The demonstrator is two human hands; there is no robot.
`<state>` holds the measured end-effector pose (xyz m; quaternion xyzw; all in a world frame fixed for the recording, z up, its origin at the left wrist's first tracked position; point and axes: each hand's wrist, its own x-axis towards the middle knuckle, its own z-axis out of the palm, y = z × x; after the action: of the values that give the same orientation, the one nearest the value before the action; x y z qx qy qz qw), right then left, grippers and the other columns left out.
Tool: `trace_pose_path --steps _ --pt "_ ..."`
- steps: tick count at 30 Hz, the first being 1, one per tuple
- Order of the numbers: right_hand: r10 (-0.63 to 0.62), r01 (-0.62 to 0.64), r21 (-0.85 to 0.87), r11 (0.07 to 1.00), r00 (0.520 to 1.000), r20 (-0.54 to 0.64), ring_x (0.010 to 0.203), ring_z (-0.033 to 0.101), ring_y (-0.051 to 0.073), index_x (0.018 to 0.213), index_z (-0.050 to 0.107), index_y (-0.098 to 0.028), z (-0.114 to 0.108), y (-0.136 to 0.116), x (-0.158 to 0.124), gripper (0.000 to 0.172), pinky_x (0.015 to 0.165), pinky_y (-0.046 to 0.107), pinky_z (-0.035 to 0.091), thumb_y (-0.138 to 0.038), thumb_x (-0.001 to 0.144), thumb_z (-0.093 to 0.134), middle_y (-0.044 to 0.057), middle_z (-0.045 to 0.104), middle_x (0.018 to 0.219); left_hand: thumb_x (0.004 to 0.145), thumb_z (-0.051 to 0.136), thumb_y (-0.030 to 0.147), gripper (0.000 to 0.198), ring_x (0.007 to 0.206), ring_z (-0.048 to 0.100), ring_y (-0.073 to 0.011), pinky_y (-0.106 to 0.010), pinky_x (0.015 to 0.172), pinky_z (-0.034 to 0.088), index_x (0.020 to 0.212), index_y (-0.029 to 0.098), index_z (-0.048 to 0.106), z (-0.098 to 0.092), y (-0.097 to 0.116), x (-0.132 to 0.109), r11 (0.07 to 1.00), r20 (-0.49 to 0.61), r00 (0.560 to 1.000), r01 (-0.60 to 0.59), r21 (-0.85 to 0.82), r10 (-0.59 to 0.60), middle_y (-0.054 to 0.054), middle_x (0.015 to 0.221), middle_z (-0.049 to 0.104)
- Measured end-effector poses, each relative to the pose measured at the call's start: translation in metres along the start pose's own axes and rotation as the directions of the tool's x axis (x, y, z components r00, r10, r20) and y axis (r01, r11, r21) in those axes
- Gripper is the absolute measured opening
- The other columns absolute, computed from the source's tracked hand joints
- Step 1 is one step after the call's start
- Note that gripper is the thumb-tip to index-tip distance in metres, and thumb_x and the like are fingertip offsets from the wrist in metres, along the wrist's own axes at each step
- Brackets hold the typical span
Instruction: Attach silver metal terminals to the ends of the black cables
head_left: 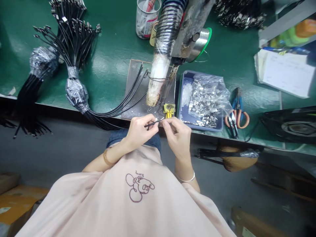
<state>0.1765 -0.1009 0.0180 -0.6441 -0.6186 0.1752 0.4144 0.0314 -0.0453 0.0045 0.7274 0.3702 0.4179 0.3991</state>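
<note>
- The left hand (pixel 143 130) was raised in front of the body, its back turned mostly upward.
- Its thumb and forefinger were pressed toward each other in a pinch, pointing to the right.
- The left forearm (pixel 116 154) came from the lower left and rose in a slant, with the elbow out to the side.
- The right hand (pixel 178 135) was at nearly the same level, its thumb and forefinger brought together at the tips, pointing to the left.
- The right forearm (pixel 185 171) stood steeper than the left one.
- Both hands were close together, fingertips facing.
</note>
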Motion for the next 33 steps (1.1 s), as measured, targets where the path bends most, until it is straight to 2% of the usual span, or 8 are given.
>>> trace_pose_path --steps 11,17,27,33 --pt "-0.032 0.033 -0.076 0.997 0.999 0.009 0.063 0.058 0.013 0.079 0.063 -0.022 -0.0012 -0.0019 -0.0008 0.023 0.062 0.026 0.045 -0.026 0.099 0.054 0.0 0.065 0.073 0.081 0.057 0.013 0.017 0.047 0.035 -0.0058 -0.017 0.05 0.034 0.066 0.018 0.05 -0.0029 0.0006 -0.0007 1.0 0.041 0.999 -0.01 0.004 0.01 0.009 0.053 0.042" --pt "-0.014 0.014 -0.008 1.0 0.999 0.034 0.067 0.062 0.014 0.079 0.063 -0.022 -0.0035 -0.0029 0.0008 0.022 0.064 0.027 0.046 -0.024 0.098 0.053 0.001 0.068 0.074 0.081 0.057 0.013 0.015 0.048 0.035 -0.006 -0.017 0.05 0.034 0.068 0.018 0.052 -0.0034 0.0013 -0.0021 1.0 0.039 0.999 0.014 -0.028 -0.013 0.008 0.054 0.042" --pt "-0.043 0.044 -0.029 0.999 0.999 0.028 0.067 0.062 0.013 0.08 0.064 -0.022 -0.0028 -0.0045 -0.0001 0.021 0.063 0.026 0.046 -0.023 0.098 0.054 0.0 0.068 0.075 0.081 0.057 0.011 0.016 0.047 0.034 -0.0053 -0.016 0.049 0.032 0.068 0.018 0.051 -0.0031 -0.0005 -0.0021 0.999 0.012 0.999 -0.03 -0.021 0.03 0.009 0.053 0.04" --pt "-0.126 0.126 -0.165 0.978 0.992 0.012 0.063 0.06 0.012 0.078 0.063 -0.022 -0.0017 -0.0036 0.0002 0.022 0.06 0.026 0.043 -0.024 0.098 0.056 0.0 0.067 0.072 0.082 0.058 0.011 0.016 0.05 0.04 -0.0064 -0.018 0.052 0.034 0.068 0.018 0.053 -0.004 -0.002 -0.0034 0.999 0.066 0.997 -0.031 -0.018 0.033 0.007 0.055 0.046"
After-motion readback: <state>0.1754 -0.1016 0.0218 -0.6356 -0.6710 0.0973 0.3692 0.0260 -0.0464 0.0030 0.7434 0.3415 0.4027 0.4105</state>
